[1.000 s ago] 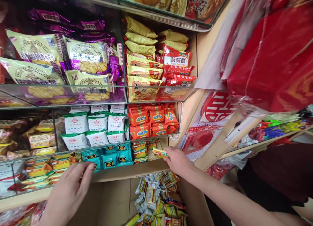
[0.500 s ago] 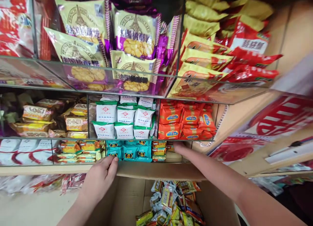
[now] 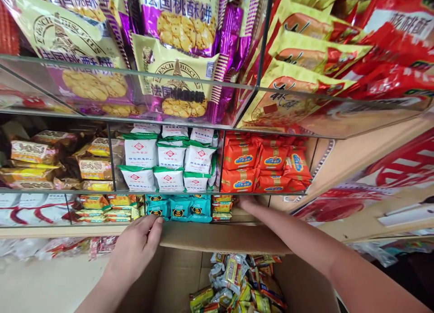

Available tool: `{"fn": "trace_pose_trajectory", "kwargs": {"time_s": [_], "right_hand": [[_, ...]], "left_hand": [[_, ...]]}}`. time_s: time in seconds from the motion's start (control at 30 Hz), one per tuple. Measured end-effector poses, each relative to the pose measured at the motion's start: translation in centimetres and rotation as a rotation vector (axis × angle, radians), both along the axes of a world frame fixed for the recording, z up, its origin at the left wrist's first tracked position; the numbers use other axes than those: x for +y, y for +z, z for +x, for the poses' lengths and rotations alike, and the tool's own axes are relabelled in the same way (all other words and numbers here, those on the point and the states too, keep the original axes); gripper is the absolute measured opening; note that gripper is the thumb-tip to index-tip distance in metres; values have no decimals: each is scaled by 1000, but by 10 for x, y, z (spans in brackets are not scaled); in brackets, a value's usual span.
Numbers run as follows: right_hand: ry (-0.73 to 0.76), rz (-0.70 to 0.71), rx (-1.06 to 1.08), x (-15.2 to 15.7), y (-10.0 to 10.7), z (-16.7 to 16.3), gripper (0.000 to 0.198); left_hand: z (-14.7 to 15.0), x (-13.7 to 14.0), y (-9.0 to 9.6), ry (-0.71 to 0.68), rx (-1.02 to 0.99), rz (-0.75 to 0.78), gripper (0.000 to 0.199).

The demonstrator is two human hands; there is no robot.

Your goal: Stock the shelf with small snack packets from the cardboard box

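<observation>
My left hand (image 3: 137,243) is closed over the left rim of a cardboard box (image 3: 217,237), thumb towards the inside. In the box lies a heap of small wrapped snacks (image 3: 233,281) in silver, yellow and orange. My right hand (image 3: 247,203) reaches across the box into the lowest shelf's right compartment, beside a stack of orange and yellow snack packets (image 3: 222,207). The shelf above hides its fingers, so I cannot see whether they hold anything. Teal packets (image 3: 179,208) fill the compartment left of that stack.
Above sit white-and-green packets (image 3: 169,157) and red packets (image 3: 267,164), split by clear dividers. A glass-fronted upper shelf (image 3: 190,80) overhangs them with bags of biscuits (image 3: 176,73). A wooden side panel (image 3: 325,168) stands at the right.
My view has moved closer to the shelves, so the upper bags look larger. My right hand has shifted slightly and stays in the low compartment. The left keeps its hold on the box.
</observation>
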State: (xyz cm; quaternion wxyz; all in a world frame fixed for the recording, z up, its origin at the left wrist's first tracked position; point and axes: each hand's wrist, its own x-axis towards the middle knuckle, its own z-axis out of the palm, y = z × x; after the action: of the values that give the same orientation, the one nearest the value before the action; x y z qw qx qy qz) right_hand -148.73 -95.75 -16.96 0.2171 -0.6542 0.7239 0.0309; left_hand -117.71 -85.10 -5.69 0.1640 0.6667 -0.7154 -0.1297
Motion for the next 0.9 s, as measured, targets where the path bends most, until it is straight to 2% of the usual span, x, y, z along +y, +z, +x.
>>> {"fn": "trace_pose_trajectory", "kwargs": {"time_s": [0.13, 0.3, 0.37, 0.43, 0.5, 0.53, 0.57, 0.6, 0.63, 0.67, 0.73, 0.8, 0.9], "right_hand": [[-29, 18, 35, 2, 20, 1, 28], [-6, -33, 39, 21, 67, -7, 27], [39, -88, -3, 45, 89, -13, 24], [87, -155, -63, 82, 109, -20, 21], [143, -288, -155, 129, 120, -26, 18], [191, -437, -229, 155, 121, -29, 15], [203, -572, -273, 180, 119, -32, 15], [208, -671, -292, 205, 114, -35, 14], [207, -724, -301, 228, 105, -38, 13], [191, -724, -303, 248, 95, -40, 12], [148, -641, -321, 280, 71, -44, 12], [117, -532, -341, 300, 50, -45, 14], [108, -437, -359, 311, 31, -42, 17]], "left_hand": [[0, 0, 2, -25, -10, 7, 35], [3, -1, 4, -42, -35, 26, 36], [5, 1, 4, -61, -50, -50, 35], [6, 8, 3, -118, -61, -259, 27], [2, 24, -2, -286, -64, -464, 19], [-2, 35, -7, -429, -64, -483, 19], [-9, 47, -14, -580, -62, -429, 21], [-17, 60, -22, -753, -48, -288, 24], [-26, 73, -33, -859, -41, -73, 28], [-35, 85, -45, -845, -37, 142, 32], [-51, 102, -71, -714, 15, 519, 39], [-63, 108, -96, -671, 27, 679, 48], [-74, 105, -123, -606, 87, 733, 45]]}}
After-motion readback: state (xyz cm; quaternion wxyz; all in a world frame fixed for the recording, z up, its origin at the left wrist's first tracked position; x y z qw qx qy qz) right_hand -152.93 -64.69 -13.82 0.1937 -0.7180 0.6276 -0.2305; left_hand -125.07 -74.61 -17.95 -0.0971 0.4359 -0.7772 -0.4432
